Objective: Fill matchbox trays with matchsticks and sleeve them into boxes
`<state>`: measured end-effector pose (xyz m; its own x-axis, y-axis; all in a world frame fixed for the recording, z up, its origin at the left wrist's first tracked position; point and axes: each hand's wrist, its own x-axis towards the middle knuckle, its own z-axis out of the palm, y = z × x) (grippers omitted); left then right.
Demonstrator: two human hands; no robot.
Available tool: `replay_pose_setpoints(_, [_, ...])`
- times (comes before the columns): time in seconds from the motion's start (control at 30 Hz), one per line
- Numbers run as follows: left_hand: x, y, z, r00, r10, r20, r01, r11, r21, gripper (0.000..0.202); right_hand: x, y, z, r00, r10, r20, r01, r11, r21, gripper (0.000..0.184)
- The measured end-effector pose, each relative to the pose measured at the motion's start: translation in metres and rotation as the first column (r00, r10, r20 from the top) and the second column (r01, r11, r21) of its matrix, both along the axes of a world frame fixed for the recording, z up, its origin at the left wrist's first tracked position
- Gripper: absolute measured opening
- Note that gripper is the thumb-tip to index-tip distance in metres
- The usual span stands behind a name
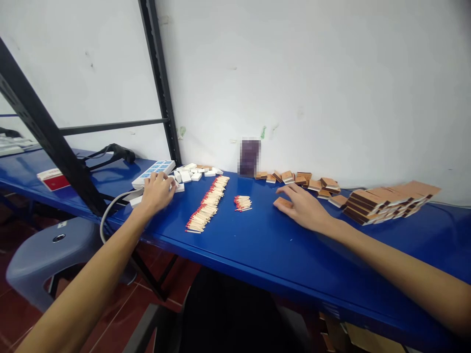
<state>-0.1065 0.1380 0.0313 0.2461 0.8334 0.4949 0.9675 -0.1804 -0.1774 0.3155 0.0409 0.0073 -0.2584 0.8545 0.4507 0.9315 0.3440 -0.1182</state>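
**Two hands on a blue counter with matches and boxes**

The counter (279, 255) is a long blue board with a glossy top. It runs along a white wall (331, 73) that has a few small marks. A black post (162, 83) of a rack stands against the wall on the left, and a slanted black bar (44, 132) crosses in front of it. Below the counter there is a red tile floor (22, 314) and a grey stool (44, 255).

The left hand (158, 192) lies with curled fingers on the white trays (191, 174), just beside a power strip (153, 170). I cannot tell whether it grips a tray. The right hand (303, 208) is open and flat, and its fingertips touch a brown sleeve (281, 202) that lies on the counter.

Between the two hands lie a long row of matches (208, 203) with red heads and a small pile (243, 203) just beside it. Behind the right hand, loose sleeves (298, 179) are scattered along the wall. To the right of them is a stack (390, 200) of flat sleeves. A blurred dark object (249, 157) stands at the wall. On the far left, a red and white box (53, 179) and a black strap (110, 153) lie on the counter. A grey cable (108, 211) hangs over its edge.
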Motion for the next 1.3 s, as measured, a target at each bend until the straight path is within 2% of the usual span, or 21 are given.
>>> replay_pose_setpoints(0.07, [0.001, 0.000, -0.001, 1.000, 0.011, 0.023, -0.012, 1.000, 0.020, 0.037, -0.017, -0.002, 0.004, 0.996, 0.084, -0.006, -0.084, 0.996, 0.029, 0.023])
replay_pose_setpoints(0.17, [-0.001, -0.001, -0.005, 0.999, 0.040, 0.009, -0.040, 0.999, 0.004, 0.037, -0.042, -0.003, 0.005, 0.982, 0.188, -0.038, -0.189, 0.982, -0.026, 0.019])
replay_pose_setpoints(0.3, [-0.005, -0.002, -0.012, 1.000, 0.024, -0.008, -0.025, 0.999, -0.031, 0.032, -0.063, 0.004, 0.000, 0.971, 0.224, -0.088, -0.234, 0.965, -0.122, 0.014])
replay_pose_setpoints(0.37, [-0.004, -0.004, -0.012, 0.999, 0.003, 0.033, -0.004, 1.000, 0.003, 0.030, -0.067, 0.010, -0.003, 0.966, 0.226, -0.122, -0.240, 0.963, -0.119, 0.010])
replay_pose_setpoints(0.47, [0.006, -0.019, -0.006, 0.983, -0.078, 0.168, 0.056, 0.989, 0.136, 0.026, -0.068, 0.017, -0.006, 0.959, 0.234, -0.163, -0.256, 0.957, -0.134, 0.010])
replay_pose_setpoints(0.53, [0.023, -0.039, 0.000, 0.940, -0.216, 0.265, 0.158, 0.962, 0.223, 0.022, -0.068, 0.018, -0.008, 0.959, 0.234, -0.162, -0.259, 0.954, -0.149, 0.013])
replay_pose_setpoints(0.6, [0.046, -0.066, 0.004, 0.854, -0.407, 0.324, 0.340, 0.908, 0.244, 0.021, -0.068, 0.018, -0.009, 0.960, 0.236, -0.153, -0.258, 0.954, -0.149, 0.016])
replay_pose_setpoints(0.67, [0.073, -0.096, 0.004, 0.749, -0.562, 0.352, 0.547, 0.823, 0.151, 0.019, -0.068, 0.017, -0.011, 0.960, 0.227, -0.162, -0.251, 0.957, -0.143, 0.014])
replay_pose_setpoints(0.73, [0.098, -0.121, -0.002, 0.683, -0.645, 0.341, 0.683, 0.731, 0.014, 0.016, -0.069, 0.017, -0.012, 0.959, 0.219, -0.180, -0.245, 0.960, -0.138, 0.011])
replay_pose_setpoints(0.8, [0.119, -0.137, -0.011, 0.676, -0.655, 0.339, 0.717, 0.691, -0.096, 0.015, -0.069, 0.017, -0.013, 0.959, 0.207, -0.194, -0.235, 0.963, -0.133, 0.010])
replay_pose_setpoints(0.87, [0.131, -0.143, -0.019, 0.698, -0.629, 0.342, 0.705, 0.689, -0.170, 0.021, -0.069, 0.016, -0.014, 0.959, 0.194, -0.207, -0.224, 0.966, -0.132, 0.012])
replay_pose_setpoints(0.93, [0.134, -0.142, -0.024, 0.708, -0.580, 0.402, 0.685, 0.703, -0.191, 0.029, -0.069, 0.014, -0.014, 0.956, 0.189, -0.225, -0.224, 0.964, -0.140, 0.014])
replay_pose_setpoints(1.03, [0.130, -0.138, -0.027, 0.672, -0.516, 0.531, 0.681, 0.712, -0.171, 0.037, -0.065, 0.006, -0.014, 0.950, 0.216, -0.224, -0.256, 0.951, -0.172, 0.015])
replay_pose_setpoints(1.17, [0.125, -0.134, -0.028, 0.586, -0.552, 0.594, 0.740, 0.663, -0.114, 0.040, -0.061, -0.008, -0.012, 0.951, 0.247, -0.184, -0.283, 0.937, -0.205, 0.017])
replay_pose_setpoints(1.3, [0.125, -0.134, -0.032, 0.556, -0.594, 0.581, 0.713, 0.701, 0.035, 0.029, -0.061, -0.012, -0.010, 0.954, 0.246, -0.171, -0.280, 0.936, -0.211, 0.019])
